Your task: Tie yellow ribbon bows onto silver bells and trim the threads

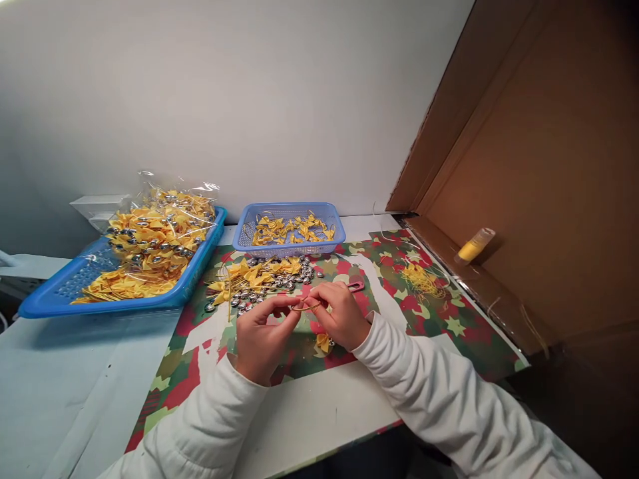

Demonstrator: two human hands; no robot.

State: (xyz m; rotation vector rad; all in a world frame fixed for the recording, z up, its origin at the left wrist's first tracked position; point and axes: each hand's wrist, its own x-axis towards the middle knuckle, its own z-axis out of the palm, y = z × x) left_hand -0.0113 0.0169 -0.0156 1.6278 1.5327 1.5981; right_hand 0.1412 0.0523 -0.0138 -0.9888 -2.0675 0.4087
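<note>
Fingertips of the left hand (262,336) and right hand (340,318) pinch a thin golden cord loop (305,306) between them above the camouflage-patterned paper mat (449,339). Beyond, a small blue plastic mesh basket (290,229) holds yellow ribbon bows, and a large blue tray (124,279) holds bagged bows with silver bells.

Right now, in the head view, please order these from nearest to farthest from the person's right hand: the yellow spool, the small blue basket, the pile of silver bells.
Measured from the right hand:
1. Pile of silver bells, just to its left on the patterned mat.
2. Small blue basket, behind it near the wall.
3. Yellow spool, far right on the cardboard.
</note>
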